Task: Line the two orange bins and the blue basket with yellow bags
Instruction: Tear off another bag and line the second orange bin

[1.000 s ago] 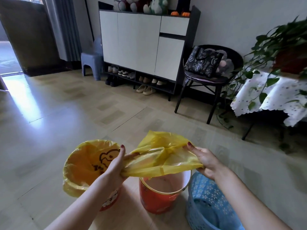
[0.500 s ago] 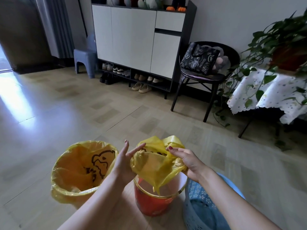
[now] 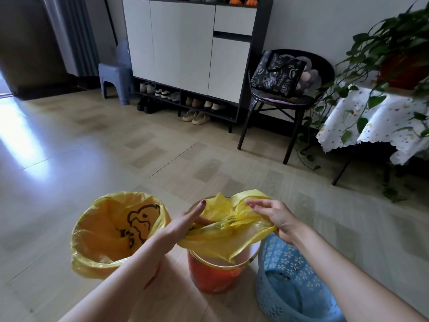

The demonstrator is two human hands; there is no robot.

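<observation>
Bag [image 3: 222, 238] over middle orange bin [image 3: 216, 277], mouth being parted for rim; my left hand [image 3: 183, 226] and right hand [image 3: 274, 217] each pinch film.

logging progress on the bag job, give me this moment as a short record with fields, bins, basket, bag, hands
left orange bin: lined, printed yellow bag folded over its rim
middle orange bin: unlined
loose yellow plastic bag: bunched above the middle bin, its lower end hanging inside
blue perforated plastic basket: unlined
left hand: fingers tucked into the loose bag
right hand: holding the bag's right side
</observation>
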